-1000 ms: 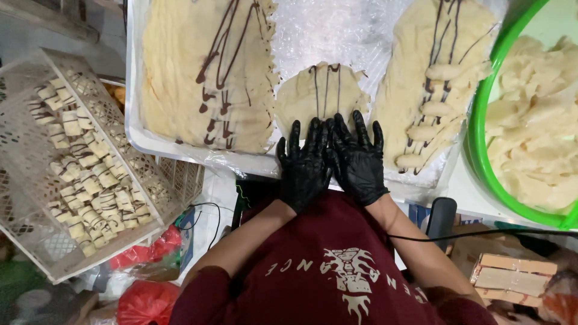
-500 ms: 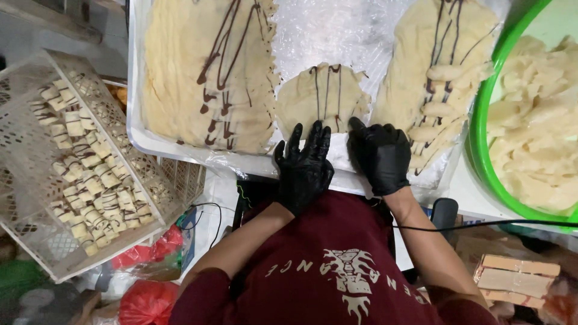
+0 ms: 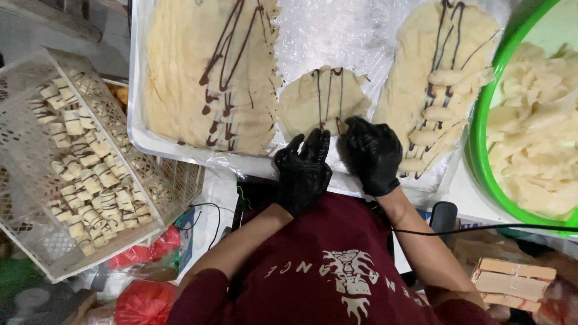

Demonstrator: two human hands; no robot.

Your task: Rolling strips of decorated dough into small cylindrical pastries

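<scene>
Two hands in black gloves sit at centre frame, lower edge of a white tray [image 3: 141, 129] lined w/ clear plastic film [image 3: 337, 36]. Left hand [image 3: 303, 170]: fingers spread fairly wide, palm down, resting on the film just below the small round wrapper [image 3: 323, 99]; holds nothing. Right hand [image 3: 372, 153]: fingers curled narrow, fingertips [image 3: 352, 125] touching the lower right edge of the round wrapper; cannot tell if the edge is pinched or only pressed.

Round wrapper: pale, thin, flat, centre of frame, between two bigger sheets, w/ three thin dark chocolate lines [image 3: 328, 90] running top to bottom.

Big sheet stack, upper left [image 3: 180, 72]: pale overlapping wrappers, dark drizzle across the middle [image 3: 226, 54]. Second stack, upper right [image 3: 433, 78]: same colour, dark lines, plus several banana pieces [image 3: 442, 114] lying across it in a row.

Green basin [image 3: 478, 150], right edge of frame: holds a pile of pale wrappers [image 3: 530, 132], just beside the tray.

White lattice basket [image 3: 36, 241], left of frame, tilted: rows of small rolled pieces [image 3: 84, 174] w/ dark stripes inside.

Lower frame: maroon shirt w/ pale print [image 3: 337, 271]; black cable [image 3: 481, 229] runs off to the right. Red plastic bags [image 3: 141, 298], lower left. Small cardboard boxes [image 3: 512, 280], lower right.
</scene>
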